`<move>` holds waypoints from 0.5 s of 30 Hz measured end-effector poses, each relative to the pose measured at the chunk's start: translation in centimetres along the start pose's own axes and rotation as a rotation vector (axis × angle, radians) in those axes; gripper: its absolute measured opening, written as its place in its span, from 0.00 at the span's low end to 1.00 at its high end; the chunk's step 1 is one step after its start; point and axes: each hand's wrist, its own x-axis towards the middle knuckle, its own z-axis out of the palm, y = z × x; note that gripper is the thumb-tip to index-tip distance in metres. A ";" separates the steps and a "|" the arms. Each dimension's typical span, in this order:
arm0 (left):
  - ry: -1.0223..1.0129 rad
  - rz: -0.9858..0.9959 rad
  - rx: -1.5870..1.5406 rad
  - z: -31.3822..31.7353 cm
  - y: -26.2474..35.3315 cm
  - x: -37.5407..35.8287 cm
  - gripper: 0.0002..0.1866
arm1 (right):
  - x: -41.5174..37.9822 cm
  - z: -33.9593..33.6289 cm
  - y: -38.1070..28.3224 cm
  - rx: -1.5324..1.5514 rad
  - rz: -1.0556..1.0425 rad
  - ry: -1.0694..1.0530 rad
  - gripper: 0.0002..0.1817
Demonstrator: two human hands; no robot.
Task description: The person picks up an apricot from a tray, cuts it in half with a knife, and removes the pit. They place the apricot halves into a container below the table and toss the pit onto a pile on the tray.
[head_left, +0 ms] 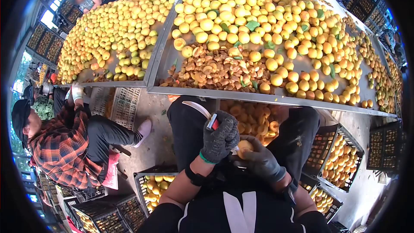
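Apricot, small, round and yellow-orange (244,147), sits low in the head view, in the person's lap just below the steel table edge (267,98). Right hand in a dark grey glove (258,160) cups it from below, fingers folded round it. Left hand in a speckled grey knit glove (220,137) is fisted on a small knife with a red-and-silver handle (211,122); its pale curved blade points up and to the left, long axis slanting, clear of the fruit. The apricot is too round and too covered to give an axis.

Progress, judging by the piles: a heap of brown pits and scraps (215,71) lies on the table near the edge, and a crate of halved fruit (254,121) sits between the knees. A much larger mound of whole yellow apricots (258,17) remains uncut, so most work looks left.

A person in a red plaid shirt (60,146) sits to the left.
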 end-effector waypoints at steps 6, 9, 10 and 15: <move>-0.147 -0.079 0.064 -0.7 0.2 -0.6 0.06 | -0.7 1.3 0.0 -0.225 0.043 0.066 0.28; -0.234 -0.226 0.076 -0.6 0.7 -0.9 0.07 | -0.2 0.5 1.0 -0.267 0.014 0.038 0.28; -0.234 -0.225 0.077 -0.8 0.7 -0.8 0.07 | -0.1 0.3 1.3 -0.267 0.015 0.037 0.28; -0.434 -0.014 0.391 -0.3 -0.2 0.4 0.12 | -0.4 1.1 1.1 -0.181 -0.087 0.179 0.24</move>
